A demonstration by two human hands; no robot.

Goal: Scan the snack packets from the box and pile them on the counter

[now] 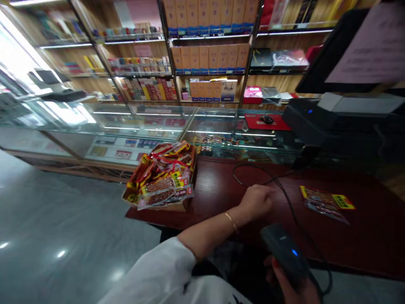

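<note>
My left hand (257,202) is curled closed just above or on the dark red counter, with a thin bracelet at its wrist. Nothing sticks out from its fingers, which are slightly blurred. At the lower right, my right hand (294,285) grips a dark barcode scanner (281,242) that shows a small blue light. The scanner's black cable (286,196) loops across the counter. To the right of my left hand lie flat snack packets (325,202) with yellow and red labels. On the left, similar packets fill an open cardboard box (175,207) at the counter's edge.
The red-brown counter (218,185) meets a glass display case (177,120) behind it. A mouse (266,120) sits on a red pad (249,121). At the right stand a monitor (332,46) and dark checkout equipment (341,131). Stocked shelves (209,40) line the wall.
</note>
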